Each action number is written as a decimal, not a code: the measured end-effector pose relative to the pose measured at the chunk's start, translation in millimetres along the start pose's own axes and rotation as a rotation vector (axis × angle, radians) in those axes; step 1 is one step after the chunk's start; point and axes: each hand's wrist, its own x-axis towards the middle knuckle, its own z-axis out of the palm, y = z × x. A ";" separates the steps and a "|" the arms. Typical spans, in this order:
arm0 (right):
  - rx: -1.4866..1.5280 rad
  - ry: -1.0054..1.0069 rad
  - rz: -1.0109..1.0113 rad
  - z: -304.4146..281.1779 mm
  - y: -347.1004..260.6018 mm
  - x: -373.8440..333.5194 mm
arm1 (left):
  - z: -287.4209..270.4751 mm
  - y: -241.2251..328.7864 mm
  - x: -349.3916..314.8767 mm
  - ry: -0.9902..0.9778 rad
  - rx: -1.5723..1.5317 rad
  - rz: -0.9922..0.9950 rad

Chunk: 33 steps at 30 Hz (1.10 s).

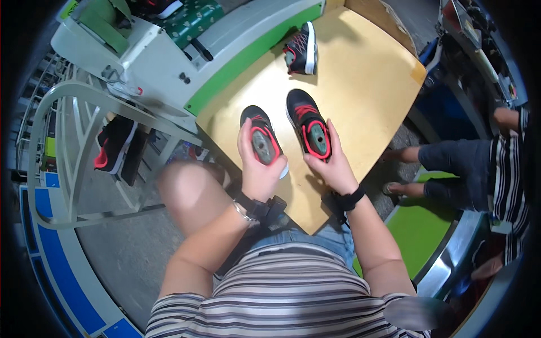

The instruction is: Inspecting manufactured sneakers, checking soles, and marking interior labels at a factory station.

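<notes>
My left hand (260, 176) is closed around the heel end of a black sneaker (255, 115) with a red-lined collar. A grey shoe last (262, 146) fills its opening. In my right hand (337, 169) is the heel of a second black sneaker (298, 103), which has red laces. A green last (318, 139) sits inside that one. The two sneakers point away from me, side by side above the wooden tabletop (366, 84). Whether their soles touch it I cannot tell. Farther off, a third black sneaker (304, 50) with a white sole lies tilted on the tabletop.
A green-edged conveyor (248, 62) runs along the table's far left side. A metal frame rack (73, 211) at the left carries another black-and-red sneaker (117, 141). At the right, a person in a striped top (510, 186) is beside a green belt (417, 231).
</notes>
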 end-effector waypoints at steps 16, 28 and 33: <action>0.102 0.283 -0.057 1.8 -13.7 2.7 | -71.0 119.6 318.8 0.471 0.411 0.336; -0.121 0.230 -0.693 -6.5 -249.5 318.4 | -90.0 113.1 289.4 0.311 0.366 0.334; -0.715 0.497 -0.459 -3.6 -210.8 450.7 | -54.7 114.3 216.7 0.105 0.474 0.627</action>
